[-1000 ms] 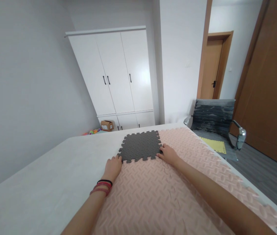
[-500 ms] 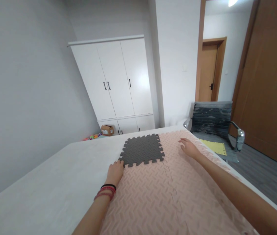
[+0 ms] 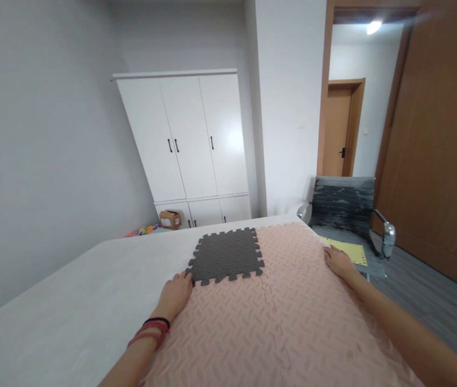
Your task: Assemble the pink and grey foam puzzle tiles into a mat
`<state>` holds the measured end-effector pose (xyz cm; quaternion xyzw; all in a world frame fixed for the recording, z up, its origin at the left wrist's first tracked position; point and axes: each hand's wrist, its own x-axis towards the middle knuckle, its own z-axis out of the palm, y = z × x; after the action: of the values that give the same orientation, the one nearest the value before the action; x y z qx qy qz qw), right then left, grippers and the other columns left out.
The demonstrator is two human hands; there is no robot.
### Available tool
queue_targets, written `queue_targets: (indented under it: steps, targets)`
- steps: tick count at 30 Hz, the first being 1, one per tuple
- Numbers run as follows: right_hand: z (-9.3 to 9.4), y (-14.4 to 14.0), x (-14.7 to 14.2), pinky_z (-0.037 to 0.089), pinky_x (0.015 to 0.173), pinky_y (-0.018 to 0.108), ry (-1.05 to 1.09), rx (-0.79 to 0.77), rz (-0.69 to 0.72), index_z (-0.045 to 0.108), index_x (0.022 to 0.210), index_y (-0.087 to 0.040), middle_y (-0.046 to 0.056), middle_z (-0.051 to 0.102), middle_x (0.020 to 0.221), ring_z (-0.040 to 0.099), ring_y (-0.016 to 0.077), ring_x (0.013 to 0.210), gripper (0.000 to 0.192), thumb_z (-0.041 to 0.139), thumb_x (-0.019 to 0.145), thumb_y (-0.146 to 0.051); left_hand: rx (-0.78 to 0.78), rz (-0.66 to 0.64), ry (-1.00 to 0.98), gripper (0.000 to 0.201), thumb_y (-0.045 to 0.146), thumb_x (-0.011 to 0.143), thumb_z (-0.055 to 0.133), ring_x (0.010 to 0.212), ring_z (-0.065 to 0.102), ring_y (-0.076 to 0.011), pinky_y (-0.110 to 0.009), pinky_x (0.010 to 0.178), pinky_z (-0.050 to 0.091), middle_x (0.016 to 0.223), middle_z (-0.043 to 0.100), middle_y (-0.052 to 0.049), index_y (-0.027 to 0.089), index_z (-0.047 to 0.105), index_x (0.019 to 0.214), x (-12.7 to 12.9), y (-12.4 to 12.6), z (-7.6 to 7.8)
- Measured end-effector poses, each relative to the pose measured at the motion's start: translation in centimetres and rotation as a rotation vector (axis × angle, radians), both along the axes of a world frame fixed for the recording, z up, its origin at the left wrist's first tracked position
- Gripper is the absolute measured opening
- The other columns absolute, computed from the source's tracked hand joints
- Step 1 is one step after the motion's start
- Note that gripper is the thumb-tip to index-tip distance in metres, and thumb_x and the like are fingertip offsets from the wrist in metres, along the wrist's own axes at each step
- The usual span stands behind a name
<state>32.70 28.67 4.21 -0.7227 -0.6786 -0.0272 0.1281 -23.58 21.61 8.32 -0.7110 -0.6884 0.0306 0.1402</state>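
My left hand (image 3: 177,293) rests palm down at the near left corner of a dark grey foam puzzle tile (image 3: 226,255), fingertips touching that corner; its thumb is hidden. The tile has toothed edges and lies flat against pink foam puzzle tiles (image 3: 236,328), which are joined along a wavy seam. At the right edge of the pink tiles is my right hand (image 3: 339,262), with fingers stretched out and nothing visible in them.
The tiles lie on a white tabletop (image 3: 103,301). Past its right edge stands a dark chair (image 3: 343,207) with a yellow toothed foam tile (image 3: 347,251) on its seat. Behind are a white wardrobe (image 3: 188,134), a cardboard box (image 3: 170,219) and a wooden door (image 3: 438,145).
My right hand has moved right, from above the pink tiles to their right edge. My left hand stays at the grey tile's corner. The view has shifted slightly.
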Motion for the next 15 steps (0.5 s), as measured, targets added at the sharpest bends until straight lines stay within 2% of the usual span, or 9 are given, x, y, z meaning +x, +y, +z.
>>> queue_targets:
  steps: [4,7,11,15]
  targets:
    - [-0.1,0.3,0.2,0.033,0.102,0.034,0.004,0.033,0.035,0.056,0.125,-0.014,0.015,0.056,0.128,0.046,0.0229,0.124,0.046,0.026,0.092,-0.026,-0.061,-0.051,-0.009,0.027,0.039,0.088,0.052,0.097,0.057,-0.0176,-0.041,0.088,0.046,0.103,0.061,-0.005,0.016,0.059,0.099,-0.5,0.8,1.7]
    - [-0.2,0.3,0.3,0.037,0.097,0.034,0.03,0.061,0.041,0.059,0.119,-0.014,0.015,0.06,0.119,0.055,0.023,0.112,0.046,0.025,0.092,-0.028,-0.033,-0.061,-0.005,0.026,0.039,0.085,0.056,0.105,0.054,-0.02,-0.045,0.093,0.044,0.108,0.06,-0.006,0.015,0.061,0.094,0.5,2.8,3.6]
    - [-0.4,0.5,0.4,0.038,0.093,0.032,0.056,0.089,0.048,0.06,0.115,-0.016,0.013,0.063,0.113,0.057,0.0221,0.105,0.043,0.027,0.092,-0.029,0.044,-0.092,-0.078,0.031,0.039,0.087,0.054,0.109,0.053,-0.0216,-0.047,0.093,0.045,0.117,0.056,-0.007,0.016,0.057,0.107,4.7,8.1,4.7]
    - [-0.5,0.9,0.5,0.035,0.098,0.03,0.066,0.115,0.054,0.059,0.117,-0.016,0.012,0.062,0.117,0.054,0.0208,0.111,0.042,0.027,0.092,-0.028,-0.015,-0.254,-0.222,0.036,0.038,0.087,0.054,0.109,0.054,-0.021,-0.045,0.092,0.047,0.124,0.054,-0.008,0.019,0.053,0.118,10.2,15.2,4.3]
